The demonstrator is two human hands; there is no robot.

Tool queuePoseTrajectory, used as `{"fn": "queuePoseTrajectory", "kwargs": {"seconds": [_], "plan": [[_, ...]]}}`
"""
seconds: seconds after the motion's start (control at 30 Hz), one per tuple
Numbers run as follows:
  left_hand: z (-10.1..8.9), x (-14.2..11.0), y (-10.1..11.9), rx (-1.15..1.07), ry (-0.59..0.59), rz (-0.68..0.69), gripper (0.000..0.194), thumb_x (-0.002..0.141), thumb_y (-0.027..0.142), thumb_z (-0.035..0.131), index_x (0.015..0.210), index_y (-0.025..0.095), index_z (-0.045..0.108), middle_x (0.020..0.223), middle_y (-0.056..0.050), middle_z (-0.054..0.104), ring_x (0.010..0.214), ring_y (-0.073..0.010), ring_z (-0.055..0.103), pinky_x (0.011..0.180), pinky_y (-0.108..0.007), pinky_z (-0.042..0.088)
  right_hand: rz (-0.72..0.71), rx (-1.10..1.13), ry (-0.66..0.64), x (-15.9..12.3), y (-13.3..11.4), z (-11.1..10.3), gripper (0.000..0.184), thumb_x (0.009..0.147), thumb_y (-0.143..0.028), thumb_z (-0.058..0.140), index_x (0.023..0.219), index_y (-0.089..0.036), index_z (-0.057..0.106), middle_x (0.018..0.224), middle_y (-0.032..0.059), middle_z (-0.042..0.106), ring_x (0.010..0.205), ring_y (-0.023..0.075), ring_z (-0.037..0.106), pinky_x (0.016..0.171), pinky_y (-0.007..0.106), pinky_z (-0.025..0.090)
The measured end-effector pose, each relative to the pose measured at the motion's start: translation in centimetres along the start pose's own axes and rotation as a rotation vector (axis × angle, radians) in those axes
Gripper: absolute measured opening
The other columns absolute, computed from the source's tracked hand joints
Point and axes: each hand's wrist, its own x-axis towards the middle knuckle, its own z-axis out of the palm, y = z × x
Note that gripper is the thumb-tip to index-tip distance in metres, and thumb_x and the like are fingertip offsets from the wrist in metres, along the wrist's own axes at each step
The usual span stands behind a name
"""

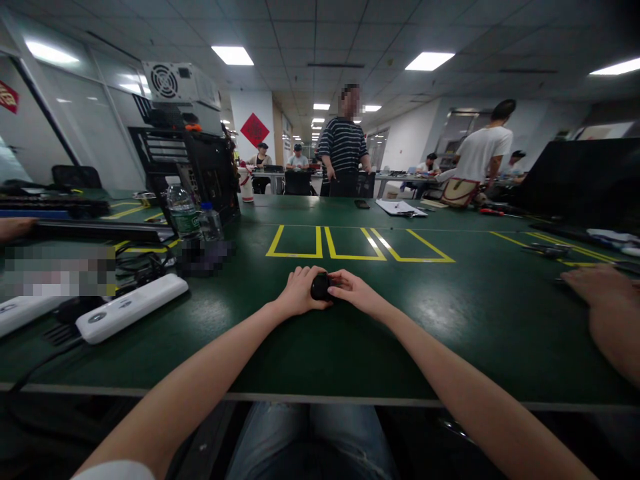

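A small black round object (321,287) is between my hands, low over the green table (300,340); its exact kind does not show. My left hand (299,291) is curled around its left side, thumb below and fingers above. From the right, my right hand (354,291) touches it with bent fingers and thumb at its edge. The fingers cover part of the object. Just beyond the hands, yellow tape outlines (356,257) mark the tabletop.
White power strips (134,308) and cables lie at left, near water bottles (183,208) and an open computer case (213,167). A clipboard (400,207) and a phone (362,204) lie at the back. Another person's hand (603,287) rests at right; a person in stripes (343,143) stands beyond.
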Motion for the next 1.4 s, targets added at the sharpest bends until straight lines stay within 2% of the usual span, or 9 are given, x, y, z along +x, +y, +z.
{"fn": "queuePoseTrajectory", "kwargs": {"seconds": [0.13,0.33,0.53,0.73,0.93,1.1,1.4], "plan": [[0.15,0.01,-0.18,0.009,0.011,0.012,0.062,0.055,0.046,0.064,0.108,0.026,0.040,0.095,-0.004,0.048,0.086,-0.0235,0.043,0.072,-0.035,0.034,-0.042,0.023,-0.057,-0.25,-0.23,-0.05,0.034,0.063,-0.023,0.065,0.091,-0.020,0.046,0.100,0.0022,0.053,0.100,0.0172,0.050,0.089,0.039,0.037],[0.06,0.01,-0.06,0.005,0.008,0.006,0.064,0.054,0.049,0.064,0.109,0.026,0.039,0.096,-0.004,0.048,0.087,-0.0239,0.042,0.073,-0.036,0.034,-0.045,-0.001,0.027,-0.19,-0.22,0.15,0.022,0.069,-0.029,0.059,0.086,-0.020,0.048,0.093,0.0010,0.055,0.095,0.0167,0.052,0.088,0.038,0.038],[0.01,-0.07,-0.16,0.004,0.016,0.024,0.063,0.055,0.048,0.063,0.109,0.025,0.039,0.096,-0.004,0.048,0.086,-0.0234,0.042,0.072,-0.035,0.034,0.015,0.005,0.020,0.03,0.12,-0.03,0.033,0.069,-0.028,0.059,0.098,-0.020,0.047,0.105,0.0044,0.052,0.100,0.0170,0.049,0.091,0.038,0.036],[0.36,0.03,-0.29,0.021,0.031,0.024,0.063,0.054,0.047,0.063,0.108,0.025,0.039,0.095,-0.004,0.048,0.086,-0.0234,0.042,0.073,-0.034,0.033,-0.037,0.007,-0.067,-0.15,0.07,-0.21,0.036,0.063,-0.021,0.065,0.094,-0.020,0.045,0.100,0.0026,0.053,0.098,0.0170,0.051,0.088,0.038,0.038],[0.33,0.03,-0.31,0.010,0.027,0.022,0.064,0.054,0.049,0.063,0.109,0.026,0.039,0.096,-0.004,0.048,0.087,-0.0234,0.042,0.073,-0.034,0.034,-0.072,-0.004,0.018,-0.01,0.03,0.24,0.021,0.071,-0.027,0.057,0.088,-0.020,0.046,0.091,0.0011,0.054,0.090,0.0151,0.053,0.085,0.036,0.039],[0.29,-0.05,-0.38,0.001,0.030,0.035,0.063,0.055,0.050,0.062,0.109,0.026,0.039,0.096,-0.004,0.047,0.085,-0.0227,0.042,0.072,-0.034,0.034,-0.011,-0.024,0.045,0.17,0.09,0.22,0.029,0.069,-0.026,0.058,0.095,-0.019,0.047,0.100,0.0041,0.052,0.097,0.0162,0.050,0.089,0.036,0.037],[0.26,0.01,-0.36,0.015,0.022,0.032,0.063,0.055,0.047,0.063,0.109,0.025,0.039,0.096,-0.004,0.048,0.086,-0.0232,0.043,0.072,-0.034,0.034,-0.001,-0.011,-0.054,-0.18,0.09,-0.19,0.036,0.065,-0.024,0.063,0.094,-0.021,0.043,0.099,0.0027,0.053,0.098,0.0178,0.051,0.086,0.039,0.039]]}}
